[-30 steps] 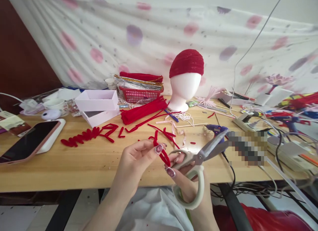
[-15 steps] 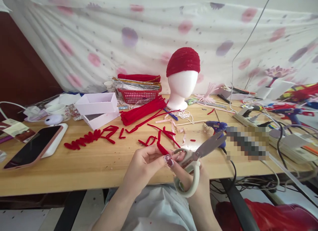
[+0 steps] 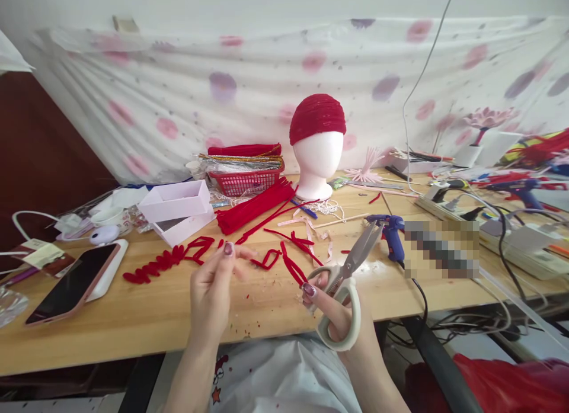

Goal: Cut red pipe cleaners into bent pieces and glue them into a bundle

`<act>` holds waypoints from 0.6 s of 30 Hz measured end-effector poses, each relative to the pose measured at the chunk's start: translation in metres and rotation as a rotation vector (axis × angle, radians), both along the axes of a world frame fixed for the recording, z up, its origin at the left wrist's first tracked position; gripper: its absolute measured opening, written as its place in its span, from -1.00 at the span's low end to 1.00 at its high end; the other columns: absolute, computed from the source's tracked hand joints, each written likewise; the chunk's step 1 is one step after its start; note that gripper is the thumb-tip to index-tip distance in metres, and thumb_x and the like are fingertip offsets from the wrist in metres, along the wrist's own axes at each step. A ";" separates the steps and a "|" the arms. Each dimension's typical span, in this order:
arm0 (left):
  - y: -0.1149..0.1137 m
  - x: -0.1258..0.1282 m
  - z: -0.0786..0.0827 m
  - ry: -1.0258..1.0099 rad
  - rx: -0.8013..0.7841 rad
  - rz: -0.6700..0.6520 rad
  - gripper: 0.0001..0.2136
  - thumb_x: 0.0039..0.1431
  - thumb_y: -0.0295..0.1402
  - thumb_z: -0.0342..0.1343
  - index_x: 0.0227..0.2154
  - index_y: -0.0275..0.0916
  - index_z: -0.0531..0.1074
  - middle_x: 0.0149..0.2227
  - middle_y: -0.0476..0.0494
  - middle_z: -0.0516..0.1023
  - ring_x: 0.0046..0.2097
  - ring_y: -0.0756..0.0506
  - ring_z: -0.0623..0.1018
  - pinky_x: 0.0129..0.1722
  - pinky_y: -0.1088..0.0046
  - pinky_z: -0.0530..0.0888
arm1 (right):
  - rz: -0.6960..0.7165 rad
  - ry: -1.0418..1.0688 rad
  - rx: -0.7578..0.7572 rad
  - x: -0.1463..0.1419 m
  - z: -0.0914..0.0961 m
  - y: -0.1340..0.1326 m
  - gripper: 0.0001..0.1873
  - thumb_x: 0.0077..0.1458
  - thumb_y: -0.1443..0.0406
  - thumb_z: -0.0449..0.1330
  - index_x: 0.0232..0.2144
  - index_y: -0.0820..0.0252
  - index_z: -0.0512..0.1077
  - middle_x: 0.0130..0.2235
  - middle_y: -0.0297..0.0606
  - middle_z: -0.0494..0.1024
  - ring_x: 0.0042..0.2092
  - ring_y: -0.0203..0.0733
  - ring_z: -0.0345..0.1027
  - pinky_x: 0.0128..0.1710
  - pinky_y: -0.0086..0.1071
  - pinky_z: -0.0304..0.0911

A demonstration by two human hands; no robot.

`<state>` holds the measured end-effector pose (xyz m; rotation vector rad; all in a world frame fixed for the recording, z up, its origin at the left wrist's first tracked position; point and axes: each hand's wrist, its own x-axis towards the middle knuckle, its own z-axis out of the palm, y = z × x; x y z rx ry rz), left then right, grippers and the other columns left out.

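My right hand point(image 3: 331, 312) grips white-handled scissors point(image 3: 344, 277), their blades nearly together and pointing up to the right. Between the thumb and fingers of that same hand is a folded red pipe cleaner point(image 3: 292, 269), its loop leaning up to the left. My left hand point(image 3: 213, 285) hovers over the table's front part, its fingers apart, partly blurred, with nothing visible in them. Beyond it lie several bent red pipe cleaner pieces point(image 3: 267, 259) and a row of red fuzzy loops point(image 3: 155, 263).
A white mannequin head point(image 3: 317, 161) wears a red wrapped cap point(image 3: 317, 118). Left of it are a bundle of red pipe cleaners point(image 3: 253, 208), a red basket point(image 3: 246, 183) and white boxes point(image 3: 178, 201). A blue glue gun point(image 3: 393, 238), power strips point(image 3: 498, 253) and cables stand right; a phone point(image 3: 73, 282) lies left.
My left hand has let go of the red pipe cleaner and moved left, away from it. The right hand keeps the piece and the scissors, whose blades have come closer together. The view has tilted up slightly.
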<state>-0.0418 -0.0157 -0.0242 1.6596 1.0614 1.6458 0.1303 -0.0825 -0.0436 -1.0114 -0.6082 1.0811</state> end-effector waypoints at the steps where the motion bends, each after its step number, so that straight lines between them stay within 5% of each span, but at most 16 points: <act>1: -0.001 0.001 0.002 0.110 0.101 0.003 -0.79 0.35 -0.32 0.06 -0.26 -0.14 0.63 -0.12 -0.12 0.70 -0.06 -0.13 0.65 0.03 0.29 0.56 | 0.017 0.001 0.002 0.000 0.000 0.000 -0.61 -0.23 0.16 0.56 -0.49 0.16 0.43 -0.52 -0.36 0.55 -0.48 -0.24 0.43 -0.48 -0.42 0.30; 4: -0.002 0.010 0.007 0.415 0.387 -0.040 -0.67 0.25 -0.53 0.14 0.03 -0.14 0.54 0.06 -0.16 0.64 0.10 -0.11 0.59 0.16 0.32 0.49 | 0.056 0.007 0.022 -0.001 0.000 -0.001 -0.60 -0.22 0.14 0.56 -0.49 0.16 0.44 -0.52 -0.37 0.55 -0.48 -0.24 0.43 -0.48 -0.43 0.31; 8: -0.001 0.020 0.005 0.448 0.542 -0.045 -0.70 0.22 -0.64 0.11 -0.11 -0.19 0.61 -0.13 -0.13 0.73 -0.06 -0.08 0.68 0.18 0.28 0.49 | 0.081 -0.011 0.036 -0.001 0.001 -0.002 -0.61 -0.23 0.16 0.56 -0.50 0.16 0.44 -0.52 -0.37 0.55 -0.49 -0.25 0.43 -0.47 -0.42 0.31; 12: -0.007 0.024 0.001 0.396 0.438 0.015 -0.77 0.20 -0.60 0.14 -0.25 -0.19 0.65 -0.29 -0.07 0.75 -0.26 -0.08 0.72 0.20 0.16 0.48 | 0.055 -0.141 0.032 -0.003 0.004 -0.004 -0.63 -0.22 0.21 0.55 -0.52 0.15 0.42 -0.50 -0.35 0.55 -0.47 -0.23 0.39 -0.44 -0.39 0.31; 18: -0.017 0.028 0.004 0.300 0.128 0.052 -0.77 0.19 -0.51 0.15 -0.29 -0.12 0.69 -0.29 -0.03 0.75 -0.28 -0.14 0.73 0.08 0.18 0.58 | 0.005 -0.161 0.019 -0.012 0.009 -0.008 -0.69 -0.22 0.28 0.52 -0.53 0.13 0.43 -0.45 -0.36 0.56 -0.39 -0.19 0.44 -0.32 -0.35 0.37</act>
